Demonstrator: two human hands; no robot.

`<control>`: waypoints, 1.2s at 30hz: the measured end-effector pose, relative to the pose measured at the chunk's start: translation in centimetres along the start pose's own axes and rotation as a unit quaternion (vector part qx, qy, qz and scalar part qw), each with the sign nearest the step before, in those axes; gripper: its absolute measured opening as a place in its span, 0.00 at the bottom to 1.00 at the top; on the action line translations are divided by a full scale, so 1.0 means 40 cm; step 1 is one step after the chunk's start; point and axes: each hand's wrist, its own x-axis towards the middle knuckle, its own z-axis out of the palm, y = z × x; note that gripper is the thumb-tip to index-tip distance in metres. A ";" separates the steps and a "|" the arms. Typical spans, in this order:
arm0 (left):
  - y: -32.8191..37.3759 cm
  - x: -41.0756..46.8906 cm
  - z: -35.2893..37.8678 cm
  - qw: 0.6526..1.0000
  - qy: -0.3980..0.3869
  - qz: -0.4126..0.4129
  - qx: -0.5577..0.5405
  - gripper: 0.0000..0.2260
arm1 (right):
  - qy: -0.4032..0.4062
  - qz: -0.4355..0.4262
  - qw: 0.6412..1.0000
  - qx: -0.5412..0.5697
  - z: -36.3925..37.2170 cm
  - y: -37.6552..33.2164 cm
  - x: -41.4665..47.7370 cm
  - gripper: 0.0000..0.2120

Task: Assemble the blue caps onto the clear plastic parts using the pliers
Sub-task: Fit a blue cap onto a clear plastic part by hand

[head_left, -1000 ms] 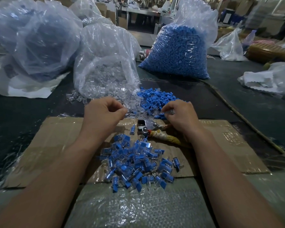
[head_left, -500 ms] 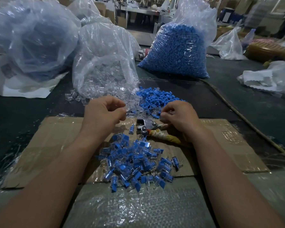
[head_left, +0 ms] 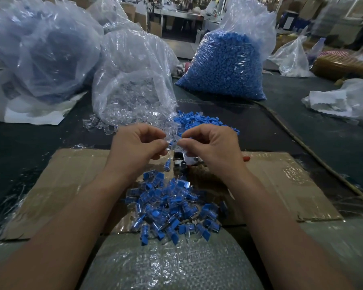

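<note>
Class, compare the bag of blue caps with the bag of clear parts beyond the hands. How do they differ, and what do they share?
The bag of blue caps is packed full and bulges; the bag of clear parts is partly full and slumps. The bag of blue caps shows solid blue; the bag of clear parts looks glassy. Both are see-through plastic bags on the dark table.

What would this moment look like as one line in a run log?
left hand: pinches clear part | right hand: pinches same part | pliers: lying on cardboard
</note>
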 end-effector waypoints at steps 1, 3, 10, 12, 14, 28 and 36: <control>0.001 0.000 0.000 1.000 -0.004 0.000 0.001 0.07 | -0.001 -0.006 1.000 -0.005 0.002 -0.002 -0.002 0.05; 0.001 0.000 0.001 1.000 -0.009 0.001 0.003 0.06 | -0.005 -0.011 1.000 -0.013 0.006 -0.002 -0.003 0.05; -0.004 0.002 0.005 1.000 -0.009 -0.008 -0.004 0.08 | 0.003 -0.038 0.999 -0.020 0.016 0.000 -0.003 0.08; -0.005 0.000 0.008 1.000 -0.013 -0.007 -0.007 0.08 | 0.023 -0.049 0.998 -0.019 0.018 0.001 -0.003 0.07; -0.006 -0.001 0.009 1.000 -0.020 -0.002 -0.002 0.07 | 0.030 -0.047 0.998 -0.008 0.020 0.002 -0.002 0.06; -0.007 0.001 0.012 0.999 -0.019 0.028 -0.012 0.10 | 0.003 -0.044 0.999 -0.017 0.029 0.003 -0.004 0.04; 0.003 0.003 0.001 0.989 -0.060 -0.028 -0.130 0.06 | -0.047 -0.068 0.994 0.074 0.022 0.007 -0.005 0.14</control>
